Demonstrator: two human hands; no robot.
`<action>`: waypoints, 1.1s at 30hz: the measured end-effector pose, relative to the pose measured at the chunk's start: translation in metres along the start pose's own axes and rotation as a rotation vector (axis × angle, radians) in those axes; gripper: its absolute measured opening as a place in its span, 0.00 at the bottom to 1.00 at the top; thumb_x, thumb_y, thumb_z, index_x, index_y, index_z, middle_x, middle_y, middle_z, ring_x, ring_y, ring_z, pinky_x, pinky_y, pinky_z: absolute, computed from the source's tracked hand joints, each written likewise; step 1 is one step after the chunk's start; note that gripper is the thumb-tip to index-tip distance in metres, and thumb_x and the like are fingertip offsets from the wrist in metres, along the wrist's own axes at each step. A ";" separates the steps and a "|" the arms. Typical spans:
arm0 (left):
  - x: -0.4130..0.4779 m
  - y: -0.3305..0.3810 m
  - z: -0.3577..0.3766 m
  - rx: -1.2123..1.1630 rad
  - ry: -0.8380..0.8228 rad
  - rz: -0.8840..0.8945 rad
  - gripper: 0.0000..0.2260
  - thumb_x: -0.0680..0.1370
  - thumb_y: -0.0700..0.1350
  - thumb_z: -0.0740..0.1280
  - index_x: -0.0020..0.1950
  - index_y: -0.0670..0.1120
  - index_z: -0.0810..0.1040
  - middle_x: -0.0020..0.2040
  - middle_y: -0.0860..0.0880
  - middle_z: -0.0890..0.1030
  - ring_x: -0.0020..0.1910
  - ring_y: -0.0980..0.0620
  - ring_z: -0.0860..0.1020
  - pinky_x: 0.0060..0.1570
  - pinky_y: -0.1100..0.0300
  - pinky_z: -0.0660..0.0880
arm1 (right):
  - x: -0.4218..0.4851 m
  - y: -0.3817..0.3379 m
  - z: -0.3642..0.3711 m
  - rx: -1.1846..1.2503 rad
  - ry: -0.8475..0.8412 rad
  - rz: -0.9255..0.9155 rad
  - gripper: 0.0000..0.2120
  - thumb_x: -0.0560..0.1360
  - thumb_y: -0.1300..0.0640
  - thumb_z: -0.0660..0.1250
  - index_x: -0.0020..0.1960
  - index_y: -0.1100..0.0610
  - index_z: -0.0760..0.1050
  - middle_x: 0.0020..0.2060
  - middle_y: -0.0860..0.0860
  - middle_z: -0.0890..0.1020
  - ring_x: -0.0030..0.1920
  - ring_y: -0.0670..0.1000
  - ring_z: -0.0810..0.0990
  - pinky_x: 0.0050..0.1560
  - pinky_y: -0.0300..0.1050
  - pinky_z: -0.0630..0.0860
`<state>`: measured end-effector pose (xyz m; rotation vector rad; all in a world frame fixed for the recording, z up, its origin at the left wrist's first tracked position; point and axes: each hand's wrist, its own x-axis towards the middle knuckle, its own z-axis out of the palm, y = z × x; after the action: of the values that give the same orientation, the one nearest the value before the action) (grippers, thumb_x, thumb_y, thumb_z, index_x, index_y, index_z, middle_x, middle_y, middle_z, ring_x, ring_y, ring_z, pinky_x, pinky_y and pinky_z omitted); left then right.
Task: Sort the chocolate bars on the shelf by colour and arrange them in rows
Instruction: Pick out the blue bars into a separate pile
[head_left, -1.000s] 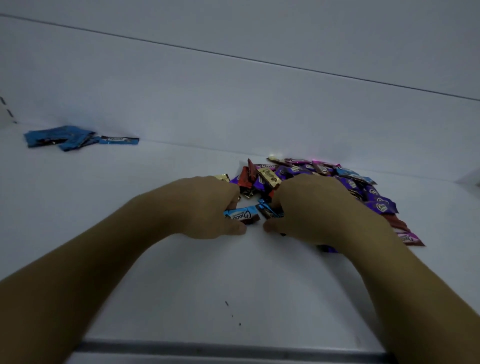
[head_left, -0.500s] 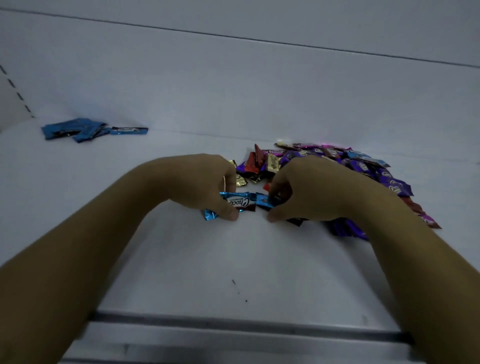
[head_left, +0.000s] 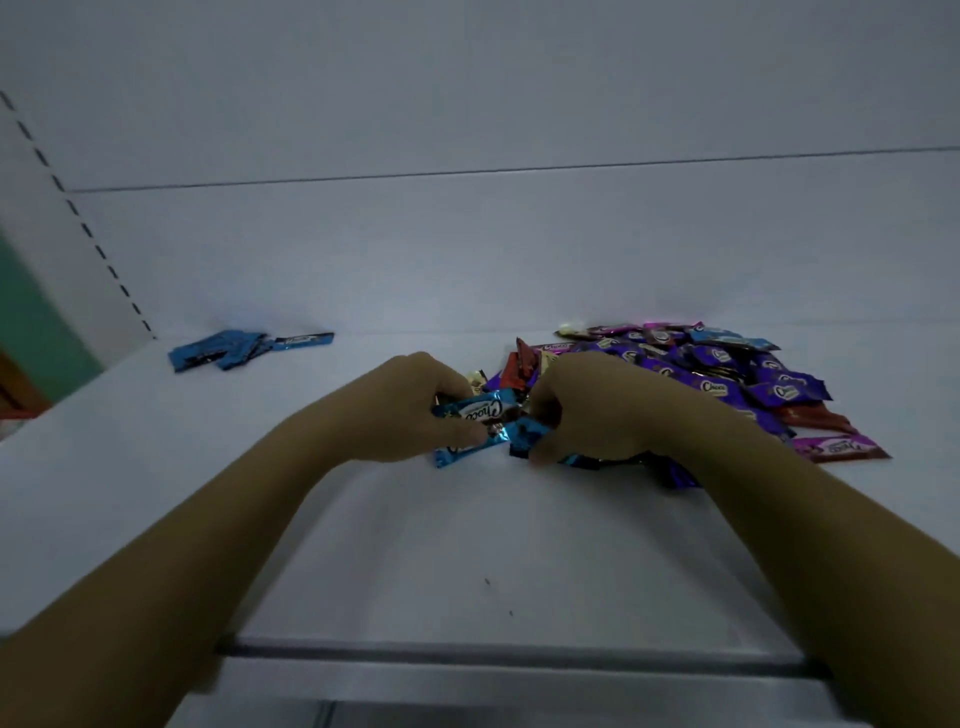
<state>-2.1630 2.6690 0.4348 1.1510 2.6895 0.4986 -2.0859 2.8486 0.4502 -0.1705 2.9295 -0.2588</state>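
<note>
Two blue bars (head_left: 475, 411) are gripped in the left hand (head_left: 410, 410), whose fingers are curled round them, just above the shelf (head_left: 363, 545) near its middle. A single blue bar (head_left: 525, 434) is pinched between the thumb and curled fingers of the right hand (head_left: 597, 410), at the near left edge of the mixed pile (head_left: 727, 374). That pile, mostly purple with some red, pink, gold and a few blue wrappers, is spread toward the back right of the shelf. A sorted blue group (head_left: 244, 347) is laid by the back left corner, well apart from the pile.

The step in hand is judged to be the picking out of blue. Sorting looks early, since only that one colour is set apart. For the next move, the held bars would have to be carried to the back left corner and laid side by side, and the blue wrappers at the back of the pile drawn out afterwards.
</note>
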 end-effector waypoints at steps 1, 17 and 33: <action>-0.004 -0.005 -0.003 0.004 0.021 -0.022 0.09 0.76 0.55 0.67 0.41 0.52 0.79 0.32 0.52 0.78 0.26 0.59 0.70 0.26 0.68 0.65 | 0.001 -0.001 0.000 0.056 0.037 0.009 0.11 0.73 0.48 0.72 0.49 0.55 0.79 0.36 0.47 0.77 0.35 0.46 0.73 0.31 0.36 0.64; -0.040 -0.195 -0.084 0.027 0.166 -0.286 0.10 0.77 0.53 0.68 0.41 0.48 0.76 0.37 0.49 0.79 0.31 0.55 0.72 0.30 0.62 0.66 | 0.138 -0.126 0.004 0.676 0.252 0.156 0.09 0.73 0.60 0.71 0.52 0.54 0.78 0.45 0.50 0.83 0.35 0.41 0.76 0.28 0.32 0.68; -0.020 -0.283 -0.084 0.154 0.310 -0.134 0.18 0.75 0.57 0.68 0.63 0.53 0.76 0.56 0.50 0.76 0.54 0.50 0.74 0.54 0.52 0.72 | 0.221 -0.178 0.056 0.096 0.498 0.074 0.19 0.79 0.48 0.61 0.70 0.47 0.70 0.65 0.49 0.74 0.63 0.52 0.70 0.63 0.45 0.67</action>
<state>-2.3629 2.4520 0.4090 0.9898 3.0949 0.4906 -2.2723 2.6365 0.3881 0.0234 3.3933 -0.4930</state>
